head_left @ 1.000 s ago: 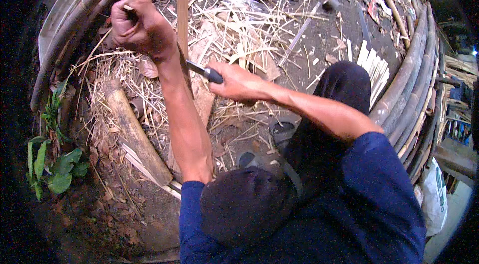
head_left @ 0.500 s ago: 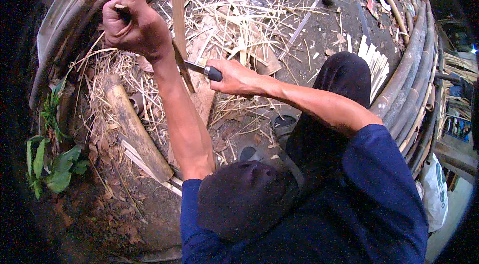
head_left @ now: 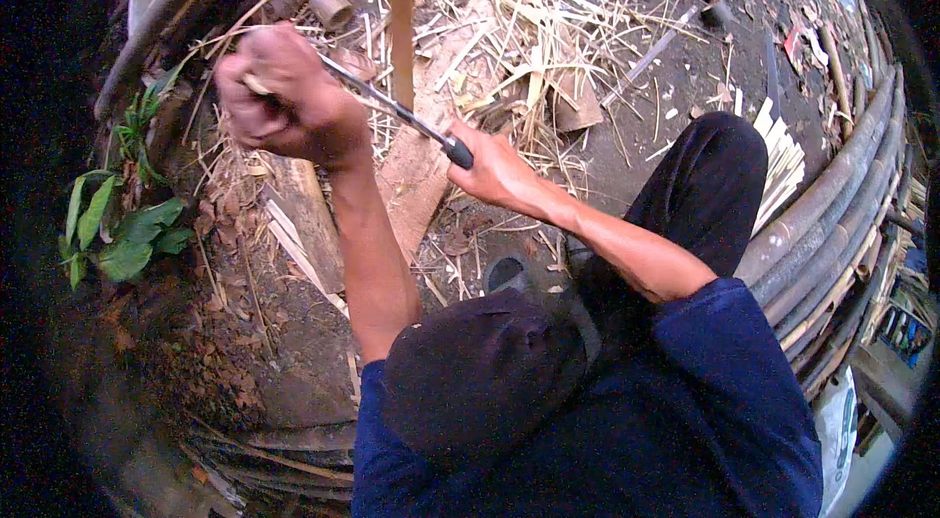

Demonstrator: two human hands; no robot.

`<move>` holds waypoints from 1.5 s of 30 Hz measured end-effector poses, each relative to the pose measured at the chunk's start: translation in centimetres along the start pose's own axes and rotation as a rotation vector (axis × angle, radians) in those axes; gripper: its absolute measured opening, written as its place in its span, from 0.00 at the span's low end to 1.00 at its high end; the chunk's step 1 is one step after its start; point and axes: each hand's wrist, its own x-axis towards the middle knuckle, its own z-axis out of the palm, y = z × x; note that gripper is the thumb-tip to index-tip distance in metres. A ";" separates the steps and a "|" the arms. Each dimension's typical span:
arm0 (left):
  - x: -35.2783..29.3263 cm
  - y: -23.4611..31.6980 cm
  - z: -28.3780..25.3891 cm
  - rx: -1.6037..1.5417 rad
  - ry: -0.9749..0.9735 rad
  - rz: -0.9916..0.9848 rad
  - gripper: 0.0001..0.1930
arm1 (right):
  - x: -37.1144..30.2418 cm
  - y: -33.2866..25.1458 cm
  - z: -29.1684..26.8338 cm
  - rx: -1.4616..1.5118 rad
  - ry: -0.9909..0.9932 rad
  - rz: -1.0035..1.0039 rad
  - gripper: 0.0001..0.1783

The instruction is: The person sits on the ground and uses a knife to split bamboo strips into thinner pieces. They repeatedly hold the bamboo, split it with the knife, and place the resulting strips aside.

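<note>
My left hand (head_left: pixel 291 99), slightly blurred, is closed in a fist at the upper left. A pale end of a thin bamboo strip (head_left: pixel 257 84) sticks out of it; the rest of the strip is hidden. In my right hand (head_left: pixel 494 168) is a knife (head_left: pixel 392 107) with a black handle, gripped near the middle of the view. Its blade slants up and left, and the tip end lies close beside the left fist. Behind the blade a flat brown wooden upright (head_left: pixel 401 23) rises from a wooden board (head_left: pixel 416 175) on the ground.
Pale shavings (head_left: pixel 534 58) litter the soil ahead. A cut bamboo piece (head_left: pixel 304 214) lies below my left wrist. Split pale strips (head_left: pixel 778 165) lie beyond my right knee (head_left: pixel 715 156). Long bamboo poles (head_left: pixel 832 195) curve along the right. Green leaves (head_left: pixel 127 234) grow at left.
The left fist has come lower and nearer. The knife blade, partly behind the left wrist before, now shows along its length, pointing up-left. The whole view has shifted somewhat.
</note>
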 end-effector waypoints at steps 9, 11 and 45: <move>-1.1 4.5 -3.7 0.179 0.055 0.007 0.17 | -1.8 1.1 2.6 -0.082 0.024 -0.081 0.15; -1.3 4.8 -3.9 0.183 0.139 0.019 0.18 | -2.1 1.4 3.9 -0.056 0.049 -0.052 0.16; -4.3 7.2 -5.0 0.598 0.268 -0.004 0.24 | -2.7 1.8 3.3 -0.186 -0.006 0.002 0.14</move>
